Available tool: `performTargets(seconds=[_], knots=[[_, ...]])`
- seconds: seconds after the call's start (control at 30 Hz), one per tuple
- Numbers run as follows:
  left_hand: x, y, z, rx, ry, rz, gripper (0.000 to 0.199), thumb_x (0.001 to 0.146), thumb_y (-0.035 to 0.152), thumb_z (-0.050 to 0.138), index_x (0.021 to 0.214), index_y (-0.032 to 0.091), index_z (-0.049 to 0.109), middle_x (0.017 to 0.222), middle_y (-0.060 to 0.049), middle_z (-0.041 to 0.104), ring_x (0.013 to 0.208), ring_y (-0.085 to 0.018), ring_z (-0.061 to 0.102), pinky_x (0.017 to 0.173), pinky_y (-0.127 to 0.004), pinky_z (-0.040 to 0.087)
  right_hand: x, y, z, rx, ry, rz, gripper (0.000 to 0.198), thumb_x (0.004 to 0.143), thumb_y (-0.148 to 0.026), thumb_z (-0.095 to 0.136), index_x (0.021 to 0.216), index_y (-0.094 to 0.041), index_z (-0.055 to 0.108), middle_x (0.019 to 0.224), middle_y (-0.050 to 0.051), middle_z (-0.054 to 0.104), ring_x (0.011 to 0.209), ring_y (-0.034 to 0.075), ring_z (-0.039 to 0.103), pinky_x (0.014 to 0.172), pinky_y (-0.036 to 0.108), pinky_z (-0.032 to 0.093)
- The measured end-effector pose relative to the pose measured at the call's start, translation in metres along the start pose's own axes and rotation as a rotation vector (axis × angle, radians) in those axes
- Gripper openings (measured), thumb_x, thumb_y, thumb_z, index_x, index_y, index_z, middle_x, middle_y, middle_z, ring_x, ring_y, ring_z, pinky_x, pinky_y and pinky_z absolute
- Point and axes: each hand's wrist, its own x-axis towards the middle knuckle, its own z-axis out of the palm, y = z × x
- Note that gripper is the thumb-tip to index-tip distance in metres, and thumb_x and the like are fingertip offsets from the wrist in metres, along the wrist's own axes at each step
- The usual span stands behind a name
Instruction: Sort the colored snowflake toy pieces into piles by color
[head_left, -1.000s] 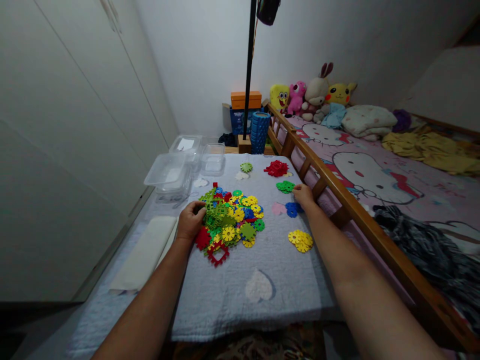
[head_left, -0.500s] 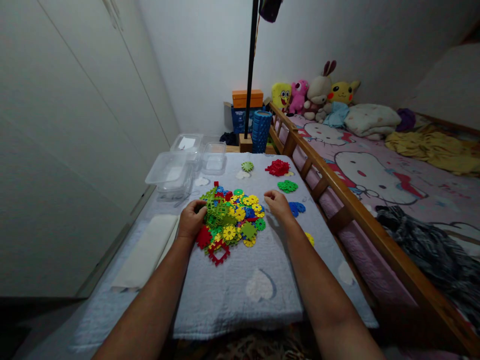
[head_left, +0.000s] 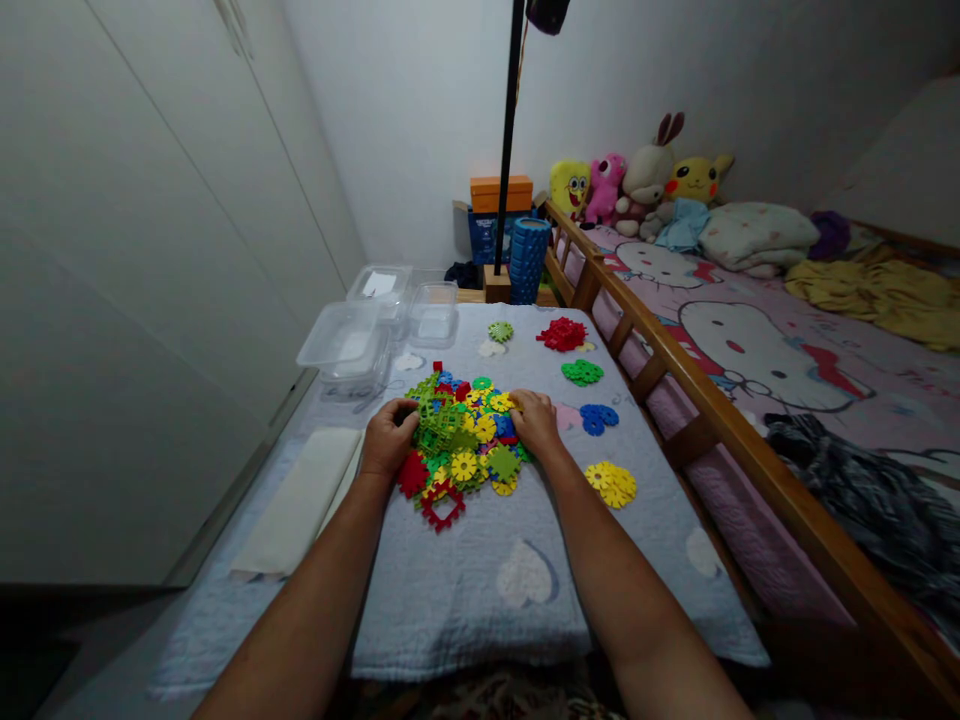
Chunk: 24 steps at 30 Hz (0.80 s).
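At far left, a tall pale cupboard [head_left: 150,250], handles partly cut by the top edge. Next, on the far corner of the cloth-covered desk [head_left: 450,615], clear plastic boxes [head_left: 349,345], overlapping, so difficult to count; on one, a white paper [head_left: 380,285] with small dark marks, not readable. Nearer, a folded pale cloth [head_left: 289,510], beside the left forearm.

Then the left hand [head_left: 390,437], fingers curled at the left edge of the pile of toy pieces [head_left: 463,466]; hard to judge if the grip contains any piece. In mid-desk, between both hands, this same pile, with lower pieces hidden under upper ones. At its right edge, the right hand [head_left: 535,422], fingertips over yellow pieces; impossible to say if grasping or only touching.

Behind the desk, a black pole [head_left: 508,140], cut by the top edge, in front of an orange box [head_left: 501,192] and a blue box [head_left: 484,238] with pale print, too small for reading. Farther right on the desk, one light green piece [head_left: 500,331], then separate groups: red pieces [head_left: 562,334], green pieces [head_left: 582,373], blue pieces [head_left: 599,418], yellow pieces [head_left: 613,484]. Close along the right, a wooden bed rail [head_left: 664,365]; beyond, stuffed toys [head_left: 646,185] and a dark cloth [head_left: 840,490], cut by the right edge.
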Motion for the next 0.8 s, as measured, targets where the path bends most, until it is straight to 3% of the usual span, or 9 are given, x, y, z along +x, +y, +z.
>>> performTargets(seconds=[0.23, 0.37, 0.53, 0.8], knots=[[0.000, -0.002, -0.001, 0.007, -0.032, -0.015, 0.030, 0.072, 0.039, 0.063, 0.092, 0.018, 0.071, 0.083, -0.003, 0.072, 0.077, -0.019, 0.064, 0.072, -0.029, 0.053, 0.000, 0.000, 0.000, 0.064, 0.064, -0.044, 0.028, 0.094, -0.021, 0.049, 0.107, -0.022, 0.074, 0.119, 0.008, 0.073, 0.112, 0.024, 0.059, 0.103, 0.037, 0.039], [0.001, -0.004, 0.000, 0.017, -0.018, -0.009, 0.030, 0.072, 0.039, 0.064, 0.092, 0.017, 0.071, 0.084, -0.004, 0.072, 0.079, -0.019, 0.065, 0.076, -0.030, 0.053, 0.001, -0.001, -0.010, 0.138, 0.174, -0.045, 0.031, 0.093, -0.020, 0.046, 0.105, -0.019, 0.075, 0.115, 0.010, 0.074, 0.112, 0.023, 0.062, 0.104, 0.037, 0.040], [0.001, -0.005, 0.000, 0.029, -0.011, 0.007, 0.029, 0.073, 0.039, 0.063, 0.091, 0.018, 0.071, 0.086, -0.004, 0.072, 0.081, -0.020, 0.065, 0.080, -0.031, 0.053, 0.000, 0.008, -0.041, 0.291, 0.277, 0.028, 0.032, 0.091, -0.028, 0.047, 0.100, -0.019, 0.076, 0.107, 0.010, 0.075, 0.103, 0.024, 0.065, 0.097, 0.035, 0.046], [0.000, -0.004, 0.001, 0.013, -0.010, 0.003, 0.028, 0.072, 0.037, 0.062, 0.092, 0.018, 0.071, 0.086, -0.003, 0.072, 0.080, -0.019, 0.065, 0.079, -0.030, 0.053, -0.044, 0.060, -0.100, 0.359, 0.131, 0.220, 0.031, 0.081, -0.035, 0.054, 0.099, -0.018, 0.073, 0.085, 0.005, 0.072, 0.076, 0.020, 0.064, 0.070, 0.029, 0.050]])
